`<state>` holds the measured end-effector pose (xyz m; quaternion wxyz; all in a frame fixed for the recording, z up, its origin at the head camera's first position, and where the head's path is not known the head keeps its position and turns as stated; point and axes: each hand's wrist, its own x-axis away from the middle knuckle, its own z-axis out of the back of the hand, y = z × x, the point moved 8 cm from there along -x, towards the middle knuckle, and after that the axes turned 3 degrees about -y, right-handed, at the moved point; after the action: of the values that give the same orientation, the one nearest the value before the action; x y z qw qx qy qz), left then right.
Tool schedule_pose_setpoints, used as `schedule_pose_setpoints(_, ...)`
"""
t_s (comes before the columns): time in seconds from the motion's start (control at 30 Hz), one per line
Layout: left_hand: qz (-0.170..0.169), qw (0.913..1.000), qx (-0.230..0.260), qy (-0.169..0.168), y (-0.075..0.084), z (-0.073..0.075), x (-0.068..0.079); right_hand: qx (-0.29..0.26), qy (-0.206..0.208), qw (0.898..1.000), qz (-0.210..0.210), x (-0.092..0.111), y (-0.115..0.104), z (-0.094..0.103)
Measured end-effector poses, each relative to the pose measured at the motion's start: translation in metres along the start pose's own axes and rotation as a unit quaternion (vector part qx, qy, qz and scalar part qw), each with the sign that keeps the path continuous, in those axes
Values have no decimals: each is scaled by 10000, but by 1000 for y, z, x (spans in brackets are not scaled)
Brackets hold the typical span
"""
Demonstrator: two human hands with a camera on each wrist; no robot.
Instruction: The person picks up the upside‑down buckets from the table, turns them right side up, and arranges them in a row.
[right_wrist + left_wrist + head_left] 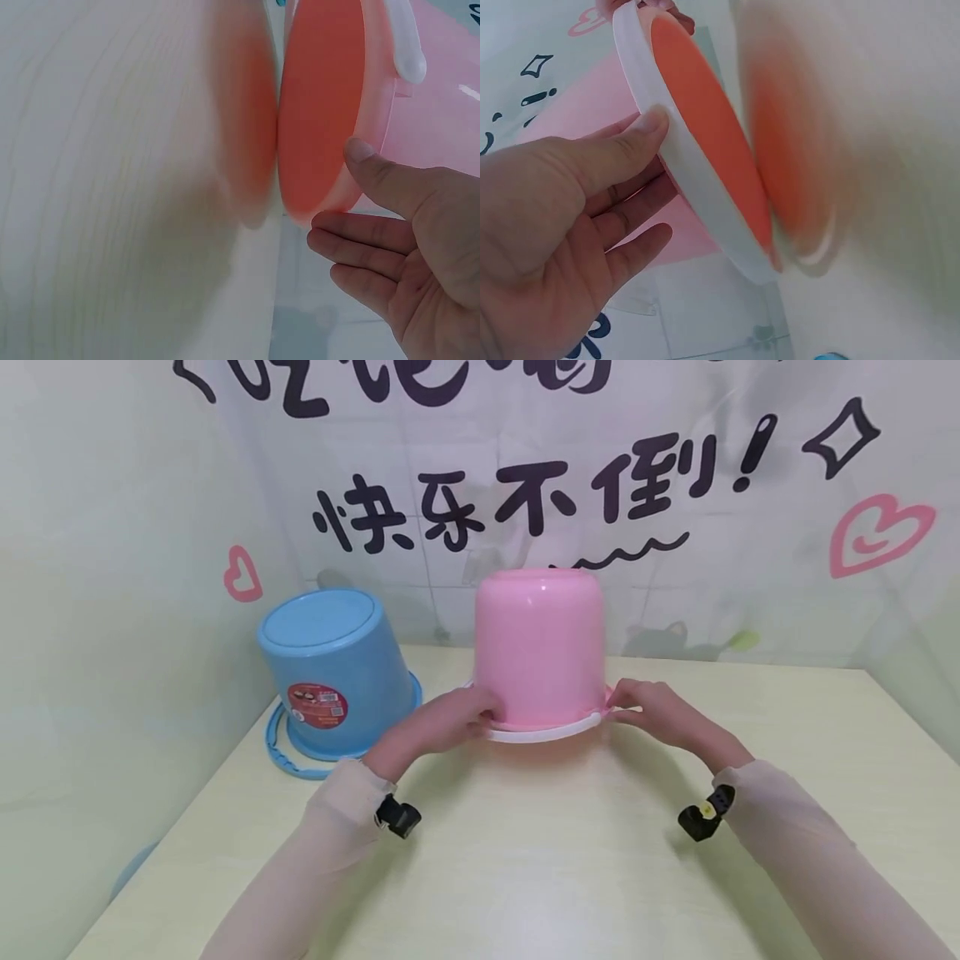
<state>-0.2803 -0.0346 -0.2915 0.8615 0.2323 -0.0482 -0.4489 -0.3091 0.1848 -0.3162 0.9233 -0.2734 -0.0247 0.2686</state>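
Observation:
A pink bucket (540, 647) is upside down over the table, its near rim raised and its orange-looking inside (712, 135) visible from below in both wrist views. The white handle (543, 732) lies along the near side of the rim. On the left, my left hand (457, 718) pinches the rim and handle, thumb over the white band in the left wrist view. At the opposite side, my right hand (656, 710) holds the rim (367, 112) between thumb and fingers. In the head view, the far rim is hidden behind the bucket.
An upside-down blue bucket (337, 668) with a red label stands left on the pale wooden table (540, 860), its blue handle (281, 756) lying beside it. Behind is a wall (450, 610) with black lettering and pink hearts. Another wall (112, 610) borders the left side.

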Motion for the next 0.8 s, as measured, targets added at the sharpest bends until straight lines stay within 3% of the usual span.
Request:
schedule_pose_setpoints(0.5, 31, 9993, 18, -363, 15, 32, -11, -101, 428, 9983, 379, 7, -23, 40)
schedule_pose_setpoints(0.67, -128, 9991, -19, -402, 23, 43, -13, 46, 411, 9986, 342, 11, -32, 56)
schedule_pose_setpoints(0.8, -50, 9988, 37, -481, 26, 49, -16, 236, 324, 9990, 188, 11, -38, 67)
